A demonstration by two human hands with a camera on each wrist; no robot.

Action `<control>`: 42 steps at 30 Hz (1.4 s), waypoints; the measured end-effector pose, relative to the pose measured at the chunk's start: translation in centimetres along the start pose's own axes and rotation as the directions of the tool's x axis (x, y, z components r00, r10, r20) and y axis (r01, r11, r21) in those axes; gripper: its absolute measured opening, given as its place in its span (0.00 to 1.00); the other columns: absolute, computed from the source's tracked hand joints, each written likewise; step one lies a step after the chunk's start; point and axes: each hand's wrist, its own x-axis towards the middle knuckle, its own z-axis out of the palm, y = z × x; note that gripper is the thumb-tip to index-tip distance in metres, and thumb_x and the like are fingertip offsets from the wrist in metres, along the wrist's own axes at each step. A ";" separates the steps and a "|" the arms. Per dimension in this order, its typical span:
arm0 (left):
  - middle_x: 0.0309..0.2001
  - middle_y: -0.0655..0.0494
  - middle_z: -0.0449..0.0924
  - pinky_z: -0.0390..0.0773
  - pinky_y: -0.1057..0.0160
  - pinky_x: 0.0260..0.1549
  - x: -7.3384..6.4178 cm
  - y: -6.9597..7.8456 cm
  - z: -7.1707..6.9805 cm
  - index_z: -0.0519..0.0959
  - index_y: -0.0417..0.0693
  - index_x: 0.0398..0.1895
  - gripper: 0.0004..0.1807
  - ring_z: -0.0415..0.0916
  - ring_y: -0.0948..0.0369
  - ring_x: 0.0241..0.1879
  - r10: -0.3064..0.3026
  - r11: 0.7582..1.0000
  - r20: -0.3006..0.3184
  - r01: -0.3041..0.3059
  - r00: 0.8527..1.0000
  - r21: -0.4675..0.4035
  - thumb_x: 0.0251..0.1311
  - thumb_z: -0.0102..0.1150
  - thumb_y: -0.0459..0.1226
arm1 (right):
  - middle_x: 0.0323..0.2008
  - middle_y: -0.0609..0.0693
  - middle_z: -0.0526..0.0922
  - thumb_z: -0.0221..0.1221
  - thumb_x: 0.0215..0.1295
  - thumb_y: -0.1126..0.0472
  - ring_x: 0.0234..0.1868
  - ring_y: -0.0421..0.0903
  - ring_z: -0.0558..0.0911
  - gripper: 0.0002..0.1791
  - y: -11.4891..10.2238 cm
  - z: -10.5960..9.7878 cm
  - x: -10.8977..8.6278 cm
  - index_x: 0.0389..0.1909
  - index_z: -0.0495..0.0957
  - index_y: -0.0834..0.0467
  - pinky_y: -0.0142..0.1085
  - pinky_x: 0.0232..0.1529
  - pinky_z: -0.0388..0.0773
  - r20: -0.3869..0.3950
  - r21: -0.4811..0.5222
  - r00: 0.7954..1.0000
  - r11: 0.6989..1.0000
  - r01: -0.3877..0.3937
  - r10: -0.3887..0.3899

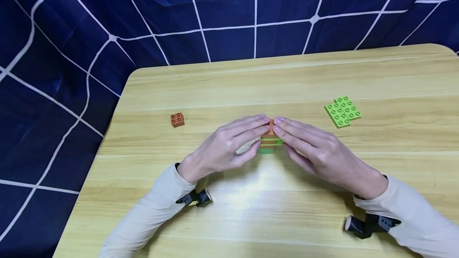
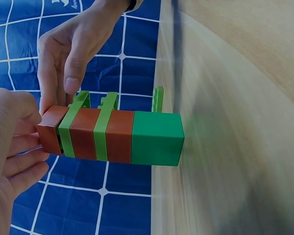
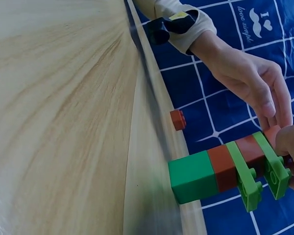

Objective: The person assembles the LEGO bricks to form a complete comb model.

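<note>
Head cam: a brown, lime and green plastic brick tower (image 1: 267, 142) stands on the pale wood table (image 1: 211, 90). Left hand (image 1: 229, 142) and right hand (image 1: 319, 142) come in from either side of it, fingers mostly straight, tips touching its square brown top brick (image 1: 269, 135). A loose brown four-stud brick (image 1: 177, 120) sits left of the tower; two lime studded plates (image 1: 342, 111) lie farther back, right of it.

Left wrist: thin dark gap under that top brick, green plastic block (image 2: 157, 139) at the tower's base.

Right wrist: thin lime layers (image 3: 241, 171) jut from the tower's right side.
</note>
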 end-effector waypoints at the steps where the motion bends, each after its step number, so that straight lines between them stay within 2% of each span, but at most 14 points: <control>1: 0.55 0.37 0.77 0.66 0.64 0.66 0.0 0.0 0.0 0.78 0.30 0.52 0.19 0.73 0.50 0.60 0.000 1.000 0.000 0.000 1.000 -0.001 0.56 0.59 0.30 | 0.55 0.64 0.79 0.45 0.75 0.60 0.52 0.61 0.81 0.20 0.0 0.0 0.0 0.50 0.79 0.72 0.35 0.67 0.68 0.001 -0.002 1.000 1.000 0.000 0.000; 9: 0.56 0.37 0.76 0.65 0.63 0.66 -0.1 0.0 0.0 0.78 0.29 0.53 0.20 0.72 0.49 0.61 0.003 1.000 0.009 -0.003 1.000 0.010 0.56 0.59 0.30 | 0.55 0.63 0.78 0.45 0.75 0.60 0.56 0.57 0.79 0.21 0.2 0.2 -0.2 0.51 0.78 0.71 0.36 0.66 0.68 0.016 -0.015 1.000 1.000 0.013 -0.013; 18: 0.58 0.37 0.75 0.64 0.62 0.67 -0.3 0.1 0.0 0.76 0.28 0.55 0.22 0.71 0.49 0.62 -0.001 1.000 0.041 0.001 0.999 0.007 0.57 0.59 0.31 | 0.55 0.64 0.79 0.44 0.75 0.60 0.52 0.60 0.81 0.21 0.3 0.1 -0.1 0.51 0.79 0.71 0.35 0.67 0.67 0.026 -0.024 0.999 0.999 0.023 -0.022; 42: 0.56 0.35 0.76 0.66 0.63 0.66 -0.3 0.2 0.5 0.77 0.27 0.52 0.21 0.71 0.47 0.61 -0.003 1.000 0.005 0.003 1.000 -0.018 0.54 0.58 0.28 | 0.55 0.64 0.78 0.44 0.76 0.59 0.53 0.61 0.80 0.22 0.1 -0.2 0.1 0.51 0.78 0.71 0.36 0.68 0.66 0.040 -0.016 0.999 1.000 0.017 -0.016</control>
